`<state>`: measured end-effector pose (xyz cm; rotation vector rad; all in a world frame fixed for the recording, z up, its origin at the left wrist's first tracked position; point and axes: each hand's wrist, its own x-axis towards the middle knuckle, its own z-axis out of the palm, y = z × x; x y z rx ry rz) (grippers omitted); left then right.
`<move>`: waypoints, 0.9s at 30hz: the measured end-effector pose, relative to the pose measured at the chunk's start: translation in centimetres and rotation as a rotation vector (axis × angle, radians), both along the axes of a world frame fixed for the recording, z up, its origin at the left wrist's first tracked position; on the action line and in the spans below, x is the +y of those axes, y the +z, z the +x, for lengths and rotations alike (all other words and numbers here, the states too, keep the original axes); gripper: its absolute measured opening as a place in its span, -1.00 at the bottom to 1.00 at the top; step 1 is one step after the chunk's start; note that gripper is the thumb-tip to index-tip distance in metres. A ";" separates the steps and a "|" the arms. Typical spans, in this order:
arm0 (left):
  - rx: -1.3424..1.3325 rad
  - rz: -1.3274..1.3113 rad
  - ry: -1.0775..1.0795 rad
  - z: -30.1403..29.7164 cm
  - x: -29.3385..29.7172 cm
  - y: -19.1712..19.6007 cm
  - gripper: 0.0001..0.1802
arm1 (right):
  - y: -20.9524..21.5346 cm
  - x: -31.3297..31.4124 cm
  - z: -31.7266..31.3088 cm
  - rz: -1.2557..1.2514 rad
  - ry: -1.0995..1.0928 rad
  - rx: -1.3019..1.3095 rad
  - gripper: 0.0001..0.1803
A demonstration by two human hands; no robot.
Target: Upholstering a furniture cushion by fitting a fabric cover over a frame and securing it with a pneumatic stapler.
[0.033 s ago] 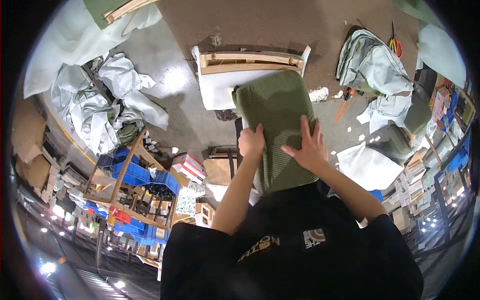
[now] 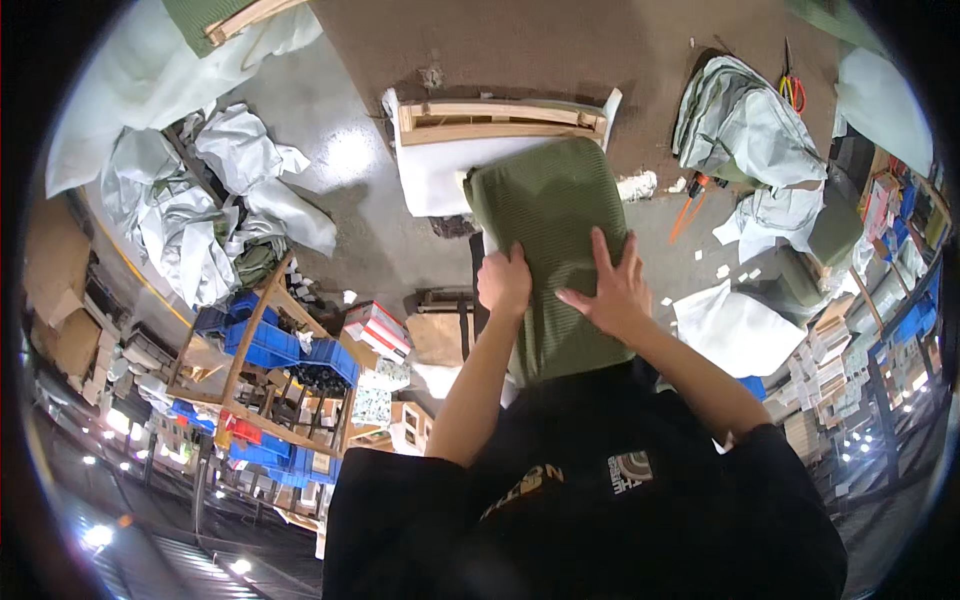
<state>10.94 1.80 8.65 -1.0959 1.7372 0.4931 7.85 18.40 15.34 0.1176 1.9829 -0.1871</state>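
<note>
A green ribbed cushion (image 2: 555,200) lies lengthwise in front of me, its near end against my black shirt. My left hand (image 2: 503,281) is closed at its left edge, with the fingers curled around the cover fabric and the thumb on top. My right hand (image 2: 615,290) rests flat on the right half of the cushion, fingers spread and thumb pointing left. Past the far end is a white padded piece (image 2: 430,180) with a bare wooden frame (image 2: 500,122) along its far side; the cushion overlaps its near right part. The cushion's underside is hidden.
Crumpled grey-white fabric (image 2: 250,160) lies at left, above a wooden rack with blue bins (image 2: 270,345). At right are folded fabric (image 2: 740,120), yellow-and-red-handled scissors (image 2: 792,92), an orange-handled tool (image 2: 686,215) and a white sheet (image 2: 735,330). A red-and-white box (image 2: 378,330) stands nearer left.
My right hand has slid slightly left and away from me on the cushion, its fingers a little differently spread. My left hand keeps its grip at the edge.
</note>
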 end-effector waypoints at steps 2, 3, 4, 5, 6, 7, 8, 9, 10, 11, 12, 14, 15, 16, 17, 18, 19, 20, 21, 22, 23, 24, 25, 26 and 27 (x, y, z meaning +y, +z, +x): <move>0.122 -0.037 -0.134 0.6 0.8 -0.9 -0.48 | -1.0 0.0 0.3 -0.084 0.084 0.025 0.08; 0.123 -0.041 -0.129 0.2 0.6 -1.6 -0.48 | -2.7 -0.3 0.5 -0.060 0.124 0.083 0.00; 0.131 -0.044 -0.193 0.0 0.4 -1.9 -0.49 | -3.5 -0.5 0.2 -0.053 0.130 0.078 0.00; 0.139 -0.049 -0.257 -0.1 0.1 -2.3 -0.50 | -4.3 -0.8 -0.1 -0.050 0.126 0.073 -0.04; 0.157 0.004 -0.243 -0.1 -0.3 -2.4 -0.49 | -4.9 -0.8 0.0 -0.031 0.115 0.061 -0.08; 0.162 -0.003 -0.216 -0.1 -0.6 -2.4 -0.47 | -5.1 -1.1 -0.7 -0.045 0.094 0.050 -0.15; 0.166 -0.014 -0.190 -0.3 -0.7 -2.5 -0.46 | -5.2 -1.2 -1.2 -0.045 0.099 0.030 -0.15; 0.151 -0.019 -0.187 -0.5 -0.6 -2.6 -0.46 | -6.0 -1.5 -1.7 -0.028 0.086 0.007 -0.16; 0.123 -0.028 -0.188 -0.8 -0.4 -2.8 -0.44 | -6.8 -1.7 -2.2 -0.006 0.070 -0.011 -0.16; 0.094 -0.039 -0.189 -1.1 -0.4 -3.0 -0.42 | -7.3 -1.9 -2.5 0.006 0.085 -0.003 -0.20; 0.082 -0.047 -0.188 -1.3 -0.3 -3.2 -0.42 | -8.1 -1.8 -2.9 -0.003 0.087 -0.014 -0.20; 0.101 -0.080 -0.177 -1.6 -0.1 -3.4 -0.39 | -9.3 -1.5 -3.2 -0.044 0.040 0.016 -0.22; 0.065 -0.109 -0.171 -1.7 0.1 -3.6 -0.41 | -9.5 -1.9 -4.0 -0.028 0.016 -0.037 -0.26; 0.061 -0.114 -0.176 -2.2 0.0 -3.9 -0.41 | -10.5 -2.1 -4.0 -0.034 0.011 -0.040 -0.26; 0.116 -0.160 -0.156 -2.6 -0.3 -4.1 -0.47 | -11.5 -2.4 -4.0 0.012 0.087 0.023 -0.28; 0.171 -0.213 -0.134 -3.1 -0.8 -4.7 -0.53 | -12.7 -3.0 -3.9 0.051 0.165 0.088 -0.29; 0.126 -0.233 -0.053 -3.5 -1.1 -5.2 -0.55 | -13.3 -3.5 -4.0 0.061 0.167 0.110 -0.31; 0.119 -0.238 -0.057 -3.7 -1.0 -5.4 -0.55 | -13.9 -3.5 -4.3 0.055 0.164 0.104 -0.31; 0.119 -0.237 -0.026 -3.5 -0.6 -5.6 -0.55 | -14.4 -3.3 -4.5 0.056 0.172 0.126 -0.33; 0.128 -0.230 0.004 -4.4 0.0 -5.4 -0.55 | -15.3 -2.8 -4.8 0.065 0.179 0.158 -0.34; 0.125 -0.187 0.028 -5.4 0.3 -5.4 -0.53 | -16.4 -2.5 -4.3 0.072 0.186 0.261 -0.35; 0.117 -0.196 0.029 -6.2 0.0 -5.9 -0.53 | -16.8 -2.9 -4.1 0.062 0.188 0.254 -0.35; 0.134 -0.137 0.001 -7.4 -0.5 -7.6 -0.55 | -17.3 -3.8 -4.3 0.079 0.260 0.323 -0.35; 0.150 -0.076 -0.026 -8.2 -1.1 -8.8 -0.56 | -17.8 -4.6 -4.6 0.097 0.332 0.391 -0.35; 0.140 -0.083 -0.020 -7.3 -1.2 -10.0 -0.56 | -17.7 -5.1 -5.2 0.079 0.313 0.339 -0.37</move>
